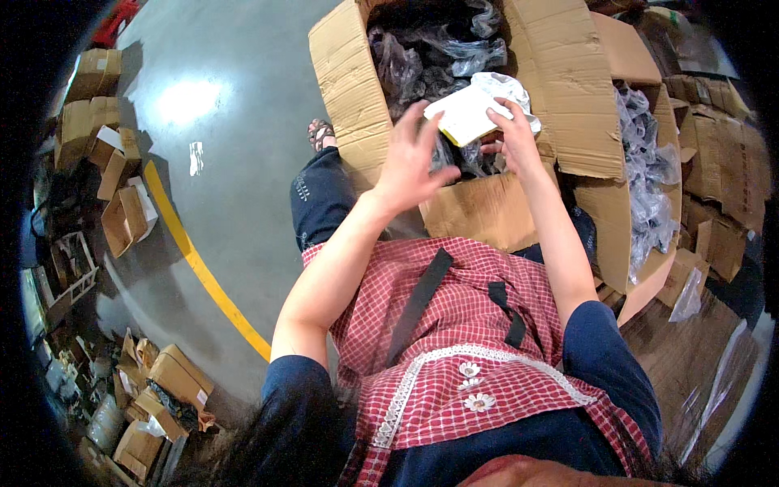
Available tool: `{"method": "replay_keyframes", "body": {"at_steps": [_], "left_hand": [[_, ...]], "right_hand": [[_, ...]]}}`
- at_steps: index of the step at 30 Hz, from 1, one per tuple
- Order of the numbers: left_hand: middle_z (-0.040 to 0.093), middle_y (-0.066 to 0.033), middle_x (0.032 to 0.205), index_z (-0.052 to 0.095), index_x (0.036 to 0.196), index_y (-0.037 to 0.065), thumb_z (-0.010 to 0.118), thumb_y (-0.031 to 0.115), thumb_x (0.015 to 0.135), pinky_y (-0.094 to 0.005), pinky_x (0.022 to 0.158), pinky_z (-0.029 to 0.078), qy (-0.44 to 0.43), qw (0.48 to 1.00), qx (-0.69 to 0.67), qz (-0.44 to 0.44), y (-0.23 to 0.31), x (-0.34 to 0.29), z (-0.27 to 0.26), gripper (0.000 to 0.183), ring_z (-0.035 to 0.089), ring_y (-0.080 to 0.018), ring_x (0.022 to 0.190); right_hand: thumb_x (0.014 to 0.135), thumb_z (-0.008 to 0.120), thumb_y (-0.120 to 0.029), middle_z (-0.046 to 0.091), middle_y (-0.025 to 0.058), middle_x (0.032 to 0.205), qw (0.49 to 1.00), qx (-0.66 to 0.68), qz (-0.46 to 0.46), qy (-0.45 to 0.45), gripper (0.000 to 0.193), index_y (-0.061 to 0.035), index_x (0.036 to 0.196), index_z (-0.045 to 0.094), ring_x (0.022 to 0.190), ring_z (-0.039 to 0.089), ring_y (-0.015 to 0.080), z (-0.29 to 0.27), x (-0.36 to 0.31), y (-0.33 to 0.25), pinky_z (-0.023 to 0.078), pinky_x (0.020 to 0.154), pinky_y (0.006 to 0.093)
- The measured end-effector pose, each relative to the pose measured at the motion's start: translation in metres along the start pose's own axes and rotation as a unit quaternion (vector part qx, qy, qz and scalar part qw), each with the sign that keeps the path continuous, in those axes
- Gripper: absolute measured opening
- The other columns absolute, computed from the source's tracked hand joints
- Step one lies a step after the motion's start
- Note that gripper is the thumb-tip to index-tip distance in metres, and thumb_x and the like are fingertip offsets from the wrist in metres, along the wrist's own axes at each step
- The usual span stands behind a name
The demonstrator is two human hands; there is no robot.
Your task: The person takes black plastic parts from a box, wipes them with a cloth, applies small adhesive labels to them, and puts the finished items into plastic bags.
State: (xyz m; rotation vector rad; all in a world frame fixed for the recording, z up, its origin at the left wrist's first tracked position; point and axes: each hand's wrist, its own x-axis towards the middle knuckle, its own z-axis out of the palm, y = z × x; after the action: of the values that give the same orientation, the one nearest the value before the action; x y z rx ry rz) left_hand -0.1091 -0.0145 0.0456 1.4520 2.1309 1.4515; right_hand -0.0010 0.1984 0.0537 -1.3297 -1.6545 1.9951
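Over a large open cardboard box (349, 89), my right hand (513, 138) grips the right edge of a flat white rectangular pad (464, 112) with a yellow lower edge. Whether it is paper or a thin packet I cannot tell. My left hand (412, 166) is just left of the pad, its fingers spread and slightly blurred, with nothing seen in it. Dark items in clear plastic wrapping (442, 61) fill the box beneath. A crumpled white thing (507, 85), perhaps a bag, lies behind the pad, partly hidden by it.
To the right stands another open box (669, 187) with clear plastic bags (645, 170) inside. Flattened cartons (722, 154) are stacked beyond it. On the left, a yellow line (203, 272) crosses the grey floor (235, 162), with boxes (122, 215) along the side.
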Motion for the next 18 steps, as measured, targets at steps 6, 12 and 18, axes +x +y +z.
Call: {"method": "replay_keyframes", "body": {"at_steps": [6,12,18], "left_hand": [[0.038,-0.0232,0.145,0.044,0.143,0.011,0.081,0.014,0.069,-0.0514,0.107,0.036,-0.009,1.000,0.010,0.004,0.001,-0.001,0.019,0.083,0.038,-0.0436,0.133],[0.071,-0.0146,0.102,0.062,0.121,0.001,0.068,0.008,0.088,-0.0331,0.082,0.053,-0.015,0.922,-0.311,-0.230,-0.027,-0.014,0.030,0.034,0.069,-0.0254,0.091],[0.070,-0.0083,0.106,0.060,0.118,-0.003,0.070,0.004,0.087,-0.0293,0.083,0.053,-0.030,0.832,-0.459,-0.311,-0.011,-0.005,0.020,0.034,0.066,-0.0141,0.094]], "right_hand": [[0.095,0.065,-0.032,0.064,0.0101,0.106,0.996,0.051,0.070,-0.036,0.044,-0.0065,0.129,0.052,0.090,0.067,0.0222,-0.004,-0.032,0.009,0.060,0.059,0.0396],[0.098,0.058,-0.045,0.066,0.0056,0.098,0.990,-0.089,0.079,-0.082,0.050,-0.0043,0.128,0.054,0.092,0.064,0.0168,-0.033,-0.048,0.007,0.057,0.075,0.0337],[0.089,0.072,-0.022,0.060,0.0073,0.121,0.967,-0.157,-0.150,-0.130,0.056,-0.0042,0.137,0.049,0.108,0.058,0.0181,-0.034,-0.069,-0.013,0.050,0.095,0.0322]]}}
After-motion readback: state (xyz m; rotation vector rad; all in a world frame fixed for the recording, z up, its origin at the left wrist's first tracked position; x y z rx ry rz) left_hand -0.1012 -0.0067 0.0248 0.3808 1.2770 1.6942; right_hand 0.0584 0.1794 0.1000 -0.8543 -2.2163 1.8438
